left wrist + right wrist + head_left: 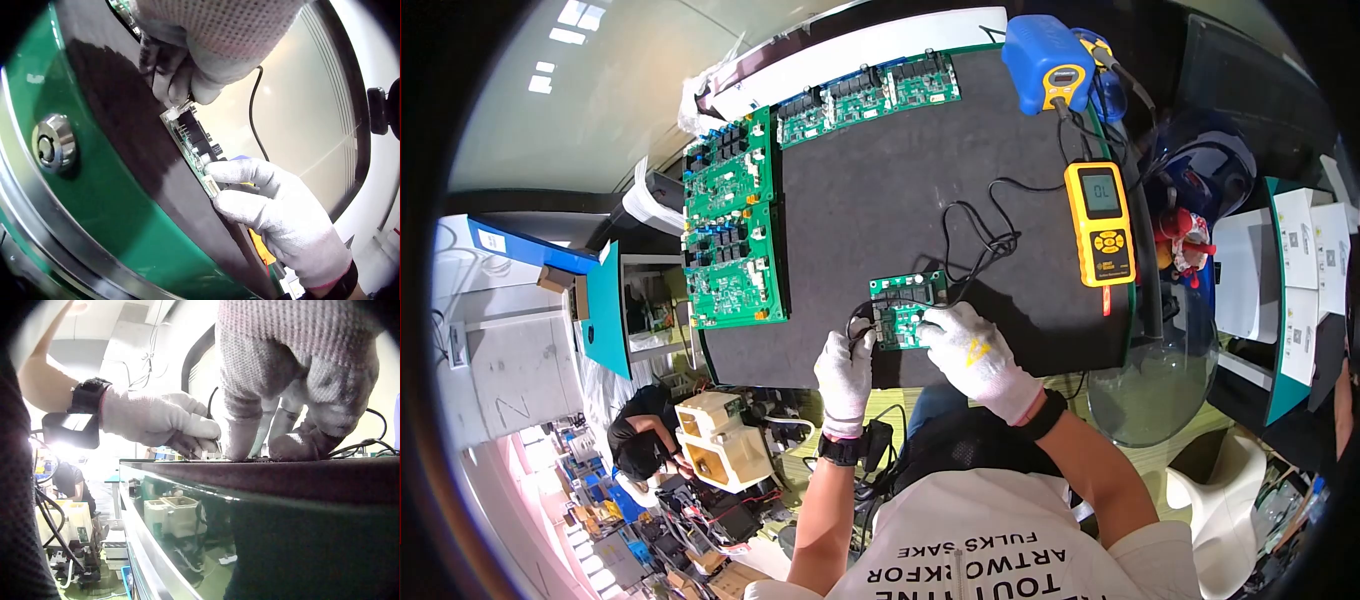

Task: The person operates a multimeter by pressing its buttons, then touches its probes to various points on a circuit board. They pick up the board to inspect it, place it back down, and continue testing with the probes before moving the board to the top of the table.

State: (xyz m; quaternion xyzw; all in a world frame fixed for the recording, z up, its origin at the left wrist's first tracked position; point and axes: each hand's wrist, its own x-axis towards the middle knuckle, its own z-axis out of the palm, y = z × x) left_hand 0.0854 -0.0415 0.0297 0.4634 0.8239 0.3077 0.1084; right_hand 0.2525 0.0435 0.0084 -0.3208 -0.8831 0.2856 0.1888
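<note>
1. At the wearer's end, a white shirt with black lettering (970, 565) sits lowest in the head view.
2. Next come two gloved hands over the near edge of a dark mat (870, 190). The left hand (845, 380) has its fingertips drawn together, pinching the end of a black lead (1005, 241) at a white connector (173, 114).
3. The right hand (980, 355) pinches the other end of a small green circuit board (903, 325) between thumb and finger; the left wrist view shows this grip.
4. That board lies between the hands, near the mat's front edge, and the lead crosses over it.
5. Farther right, a yellow meter (1103, 225) lies face up, its display lit.
6. Along the mat's left side lie two larger green boards (735, 185).
7. Farthest, three green boards (860, 100) line the back edge, with a blue soldering station (1045, 60) at the right corner.
</note>
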